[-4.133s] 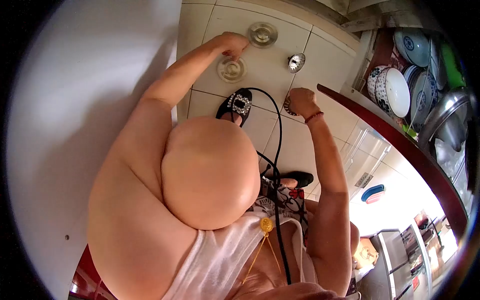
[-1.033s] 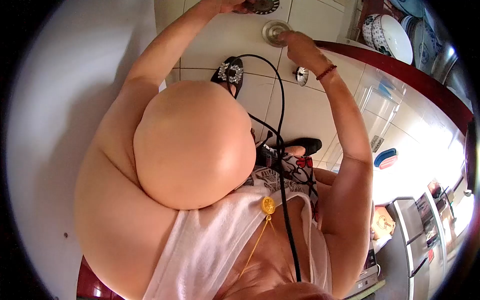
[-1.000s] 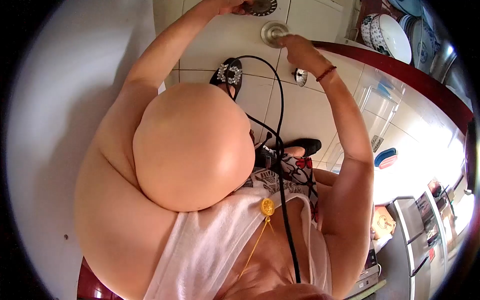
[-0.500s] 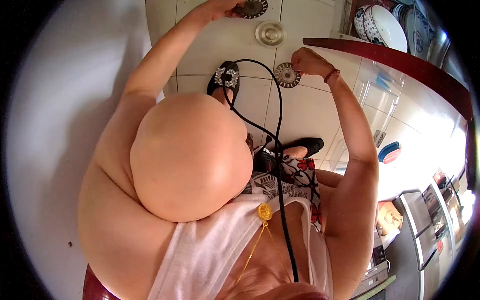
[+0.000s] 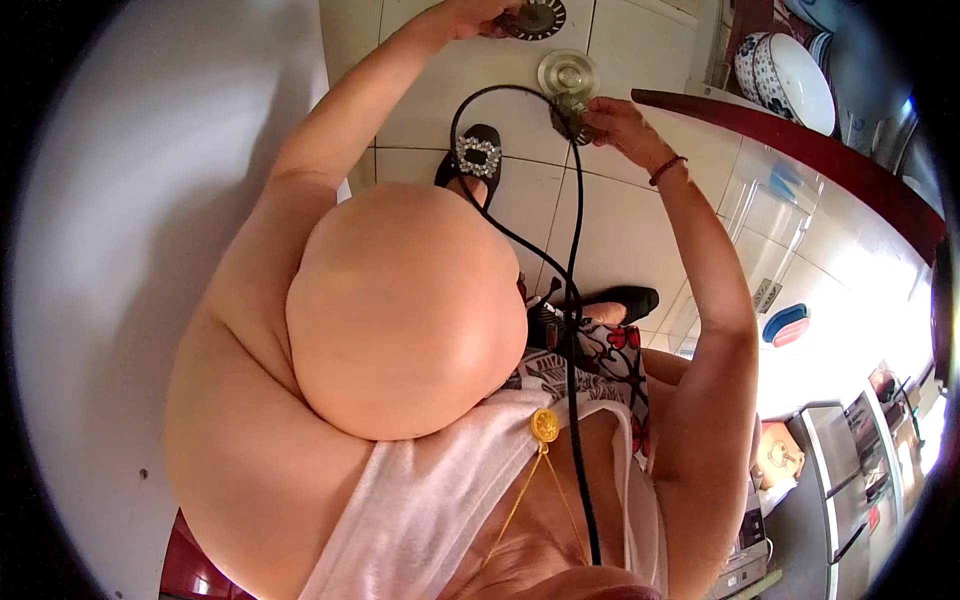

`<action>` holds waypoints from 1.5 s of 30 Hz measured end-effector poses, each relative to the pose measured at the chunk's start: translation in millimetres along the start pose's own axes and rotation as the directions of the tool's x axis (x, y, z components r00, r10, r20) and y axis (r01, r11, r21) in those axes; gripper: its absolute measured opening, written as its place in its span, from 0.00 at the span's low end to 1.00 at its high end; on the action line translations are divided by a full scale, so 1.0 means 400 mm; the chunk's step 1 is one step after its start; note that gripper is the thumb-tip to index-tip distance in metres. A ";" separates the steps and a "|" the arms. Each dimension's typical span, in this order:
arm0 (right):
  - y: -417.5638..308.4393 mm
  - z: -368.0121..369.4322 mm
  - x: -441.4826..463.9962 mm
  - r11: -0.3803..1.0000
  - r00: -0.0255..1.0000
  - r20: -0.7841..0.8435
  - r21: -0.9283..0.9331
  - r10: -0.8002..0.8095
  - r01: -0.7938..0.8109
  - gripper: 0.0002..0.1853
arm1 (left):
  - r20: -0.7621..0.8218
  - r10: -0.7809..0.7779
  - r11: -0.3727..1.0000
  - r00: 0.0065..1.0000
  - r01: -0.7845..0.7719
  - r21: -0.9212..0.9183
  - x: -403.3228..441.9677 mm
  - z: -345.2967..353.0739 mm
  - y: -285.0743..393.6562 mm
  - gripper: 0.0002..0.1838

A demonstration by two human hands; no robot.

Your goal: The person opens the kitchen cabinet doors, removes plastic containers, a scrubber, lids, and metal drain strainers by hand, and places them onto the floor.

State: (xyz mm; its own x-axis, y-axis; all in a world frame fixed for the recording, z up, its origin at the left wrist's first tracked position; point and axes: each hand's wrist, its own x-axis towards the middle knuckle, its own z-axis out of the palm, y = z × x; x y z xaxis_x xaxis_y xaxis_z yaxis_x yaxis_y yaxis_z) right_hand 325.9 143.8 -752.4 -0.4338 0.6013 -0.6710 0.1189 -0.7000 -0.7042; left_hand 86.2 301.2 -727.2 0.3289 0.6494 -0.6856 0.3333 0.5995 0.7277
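Note:
At the top of the view my left hand (image 5: 478, 17) is closed on the edge of a dark round metal disc with a slotted rim, like a stove burner cap (image 5: 535, 17). My right hand (image 5: 618, 128) pinches a second slotted burner cap (image 5: 571, 120), which is tilted and partly behind the black cord. Just beyond this cap, a pale round disc with a raised centre (image 5: 568, 74) lies on the tiled floor (image 5: 520, 190). The right cap overlaps its near edge in view; whether they touch I cannot tell.
A black cord (image 5: 572, 300) loops across the view. My black shoes (image 5: 478, 158) are on the tiles. A white wall (image 5: 110, 250) rises at left. Bowls (image 5: 790, 80) stand at upper right behind a dark red curved edge (image 5: 790, 125). A blue and pink object (image 5: 786, 325) is at right.
The right cap has turned from facing me to a tilted position and moved up beside the pale floor disc. The whole view has shifted slightly right. My left hand keeps its cap.

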 end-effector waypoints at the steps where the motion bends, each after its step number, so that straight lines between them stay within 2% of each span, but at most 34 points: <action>1: 0.013 0.008 -0.001 0.967 0.997 -0.048 0.251 0.068 -0.054 0.11 | 0.046 0.016 1.000 0.999 -0.016 0.000 0.007 -0.004 -0.012 0.09; 2: 0.025 0.011 0.003 0.967 0.997 -0.046 0.249 0.068 -0.054 0.11 | 0.044 0.016 1.000 0.999 -0.016 -0.002 0.013 -0.007 -0.020 0.09; 4: 0.034 0.016 0.011 0.728 0.977 0.209 0.675 -0.038 -0.117 0.16 | 0.004 -0.001 1.000 1.000 0.001 -0.021 0.024 -0.012 -0.024 0.08; 5: 0.037 0.021 0.004 0.664 0.957 0.271 0.735 -0.098 -0.140 0.18 | 0.002 -0.001 1.000 1.000 0.001 -0.022 0.026 -0.015 -0.025 0.08; 6: 0.042 0.020 0.010 0.665 0.957 0.274 0.733 -0.095 -0.143 0.18 | -0.003 0.003 1.000 1.000 -0.003 -0.022 0.028 -0.017 -0.029 0.08; 8: 0.057 0.015 0.027 0.595 0.879 0.431 0.768 -0.206 -0.237 0.21 | -0.007 0.004 1.000 1.000 -0.004 -0.021 0.026 -0.013 -0.029 0.08; 14: 0.047 0.014 0.031 0.555 0.872 0.407 0.806 -0.271 -0.204 0.23 | -0.053 -0.002 1.000 0.999 0.000 -0.027 0.021 -0.009 -0.023 0.07; 18: 0.035 0.017 0.031 0.559 0.876 0.393 0.809 -0.281 -0.183 0.22 | 0.010 -0.009 0.997 1.000 0.010 -0.080 0.035 -0.022 -0.043 0.05; 21: 0.044 0.012 0.038 0.591 0.880 0.404 0.783 -0.248 -0.193 0.27 | 0.013 -0.018 0.995 1.000 0.019 -0.097 0.018 -0.015 -0.033 0.04; 23: 0.046 0.018 0.041 0.785 0.982 0.151 0.620 -0.113 -0.005 0.18 | 0.001 -0.016 0.995 1.000 0.016 -0.097 0.021 -0.020 -0.032 0.04; 24: 0.047 0.021 0.043 0.785 0.982 0.149 0.619 -0.117 0.000 0.18 | 0.000 -0.025 0.996 1.000 0.025 -0.083 0.026 -0.024 -0.039 0.04; 25: 0.045 0.028 0.046 0.936 0.997 -0.010 0.343 -0.080 0.078 0.14 | -0.001 -0.032 0.997 0.999 0.032 -0.068 0.024 -0.025 -0.033 0.04; 26: 0.038 0.032 0.050 0.995 0.980 -0.174 0.027 -0.092 0.098 0.12 | -0.003 -0.028 0.997 1.000 0.028 -0.065 0.022 -0.026 -0.028 0.04; 27: 0.069 0.035 0.072 0.897 0.895 -0.274 -0.371 -0.353 0.241 0.12 | -0.037 -0.033 0.999 0.999 0.031 -0.042 0.017 -0.020 -0.028 0.04; 28: 0.059 0.041 0.066 0.896 0.893 -0.274 -0.371 -0.358 0.245 0.12 | -0.072 -0.037 0.999 0.997 0.036 -0.020 0.010 -0.014 -0.020 0.05; 30: 0.022 0.068 0.043 0.628 0.764 -0.224 -0.725 -0.605 0.284 0.12 | -0.076 -0.002 0.999 0.997 -0.002 -0.041 0.032 -0.016 -0.049 0.08; 31: 0.011 0.073 0.040 0.570 0.736 -0.185 -0.759 -0.651 0.314 0.11 | -0.077 0.029 0.997 0.997 -0.034 -0.067 0.039 -0.019 -0.057 0.12; 32: -0.010 0.084 0.028 0.568 0.732 -0.184 -0.759 -0.656 0.319 0.11 | -0.080 0.032 0.997 0.996 -0.037 -0.061 0.019 -0.014 -0.041 0.12; 34: -0.055 0.103 0.007 0.354 0.731 -0.134 -0.922 -0.670 0.156 0.13 | -0.101 0.019 0.996 0.995 -0.027 -0.085 -0.022 -0.010 -0.012 0.09; 35: -0.057 0.100 0.013 0.207 0.729 -0.055 -0.971 -0.683 0.121 0.18 | -0.113 0.015 0.996 0.993 -0.026 -0.090 -0.023 -0.010 -0.008 0.07; 36: -0.063 0.102 0.014 0.207 0.724 -0.054 -0.970 -0.687 0.124 0.18 | -0.117 0.019 0.996 0.993 -0.029 -0.085 -0.028 -0.012 0.000 0.07; 38: -0.075 0.108 0.012 0.105 0.762 -0.047 -0.994 -0.646 0.028 0.21 | -0.109 -0.080 0.996 0.991 0.076 -0.038 -0.041 -0.018 0.013 0.12; 39: -0.079 0.112 0.013 0.104 0.757 -0.046 -0.994 -0.651 0.029 0.21 | -0.112 -0.075 0.997 0.991 0.072 -0.034 -0.041 -0.022 0.014 0.12; 41: -0.088 0.121 0.016 0.340 0.704 -0.233 -0.940 -0.671 0.014 0.19 | -0.113 -0.001 0.997 0.994 0.010 0.073 -0.040 -0.028 0.008 0.11; 42: -0.094 0.122 0.020 0.338 0.701 -0.230 -0.941 -0.675 0.017 0.19 | -0.117 0.003 0.997 0.993 0.006 0.074 -0.037 -0.031 0.005 0.11; 44: -0.110 0.124 0.021 0.449 0.547 -0.256 -0.857 -0.797 0.253 0.17 | -0.092 -0.016 1.000 0.996 0.018 0.026 -0.057 -0.019 0.013 0.11; 45: -0.116 0.126 0.023 0.448 0.546 -0.255 -0.857 -0.798 0.254 0.17 | -0.080 -0.011 0.998 0.997 0.016 0.060 -0.048 -0.024 0.007 0.13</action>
State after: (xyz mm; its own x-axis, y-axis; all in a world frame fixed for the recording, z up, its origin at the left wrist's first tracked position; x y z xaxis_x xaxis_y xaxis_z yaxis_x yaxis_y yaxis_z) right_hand 271.5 162.3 -714.2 -0.1039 0.9852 0.1363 0.7091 0.1694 -0.6845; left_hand 72.2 295.0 -712.0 0.2535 0.6781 -0.6899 0.3912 0.5804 0.7142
